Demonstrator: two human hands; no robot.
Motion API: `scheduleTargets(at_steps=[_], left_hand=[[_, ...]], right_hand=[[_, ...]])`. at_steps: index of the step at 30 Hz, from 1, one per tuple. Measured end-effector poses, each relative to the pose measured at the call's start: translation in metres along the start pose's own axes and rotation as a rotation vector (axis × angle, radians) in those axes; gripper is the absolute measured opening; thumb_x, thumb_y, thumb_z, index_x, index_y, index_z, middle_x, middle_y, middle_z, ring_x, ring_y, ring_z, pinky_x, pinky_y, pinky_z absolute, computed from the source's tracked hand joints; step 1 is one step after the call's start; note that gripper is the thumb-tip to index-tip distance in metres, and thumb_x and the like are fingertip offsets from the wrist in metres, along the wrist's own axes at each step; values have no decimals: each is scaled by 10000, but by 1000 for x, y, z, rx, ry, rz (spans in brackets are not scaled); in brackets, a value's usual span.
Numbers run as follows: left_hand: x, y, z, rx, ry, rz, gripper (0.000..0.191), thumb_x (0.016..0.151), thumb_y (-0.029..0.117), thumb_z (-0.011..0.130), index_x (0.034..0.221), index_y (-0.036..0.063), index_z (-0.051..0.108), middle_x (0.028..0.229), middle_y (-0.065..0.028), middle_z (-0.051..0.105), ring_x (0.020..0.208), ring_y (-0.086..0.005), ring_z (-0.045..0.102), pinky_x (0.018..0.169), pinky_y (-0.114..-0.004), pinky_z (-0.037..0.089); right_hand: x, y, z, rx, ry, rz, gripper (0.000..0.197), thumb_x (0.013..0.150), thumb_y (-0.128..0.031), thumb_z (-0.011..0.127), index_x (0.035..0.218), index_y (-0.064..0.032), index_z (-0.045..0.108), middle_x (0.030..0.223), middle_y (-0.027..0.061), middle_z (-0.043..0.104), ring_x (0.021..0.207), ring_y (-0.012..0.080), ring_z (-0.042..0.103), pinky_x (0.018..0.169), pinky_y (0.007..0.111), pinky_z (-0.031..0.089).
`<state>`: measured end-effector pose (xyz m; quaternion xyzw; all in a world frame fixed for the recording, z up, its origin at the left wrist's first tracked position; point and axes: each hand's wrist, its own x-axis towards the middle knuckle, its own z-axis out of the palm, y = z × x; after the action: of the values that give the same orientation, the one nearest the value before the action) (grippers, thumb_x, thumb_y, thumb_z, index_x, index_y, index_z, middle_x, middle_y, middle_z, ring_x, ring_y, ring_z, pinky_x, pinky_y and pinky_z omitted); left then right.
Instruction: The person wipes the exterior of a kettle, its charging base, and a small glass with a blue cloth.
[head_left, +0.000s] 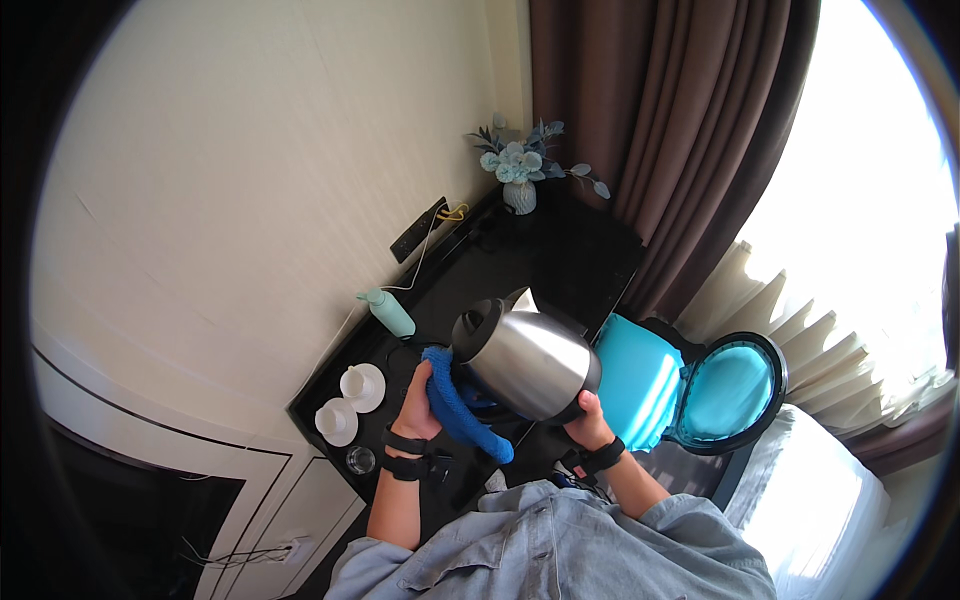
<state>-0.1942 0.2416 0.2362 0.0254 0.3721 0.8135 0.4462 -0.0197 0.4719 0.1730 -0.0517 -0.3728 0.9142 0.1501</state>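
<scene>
A stainless-steel electric kettle (534, 361) with a black lid and base is tilted on its side in the air above the black desk (495, 262). My right hand (590, 426) supports it at the black base, thumb up against the edge. In my left hand (417, 405) is a blue cloth (459, 412), which hangs down beside the kettle's lid and handle side. The cloth covers much of the handle, and the left fingers are partly hidden behind it. Whether those fingers also grip the handle is not visible.
Two white cups on saucers (361, 388) and a clear glass (361, 460) stand at the desk's left end. Behind them are a mint-green bottle (391, 313) and a wall power strip (418, 229). A flower vase (520, 196) occupies the far corner. A turquoise-lined bin (731, 394) stands right.
</scene>
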Motion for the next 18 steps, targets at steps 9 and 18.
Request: scheduleTargets(at_steps=[9, 18], left_hand=[[9, -6, 15, -166, 196, -49, 484, 954, 620, 553, 1046, 170, 708, 905, -72, 736, 743, -240, 705, 647, -399, 596], [20, -91, -23, -144, 171, 376, 473, 986, 563, 551, 1294, 205, 591, 1228, -18, 617, 1135, -201, 591, 948, -368, 496]], right_hand=[[-5, 5, 33, 199, 237, 63, 828, 876, -561, 618, 1511, -70, 413, 1495, 112, 514, 1355, 305, 505, 1150, 466, 380], [-2, -5, 76, 359, 333, 41, 789, 900, -587, 574, 1493, -83, 444, 1476, 88, 534, 1350, 274, 502, 1154, 438, 362]])
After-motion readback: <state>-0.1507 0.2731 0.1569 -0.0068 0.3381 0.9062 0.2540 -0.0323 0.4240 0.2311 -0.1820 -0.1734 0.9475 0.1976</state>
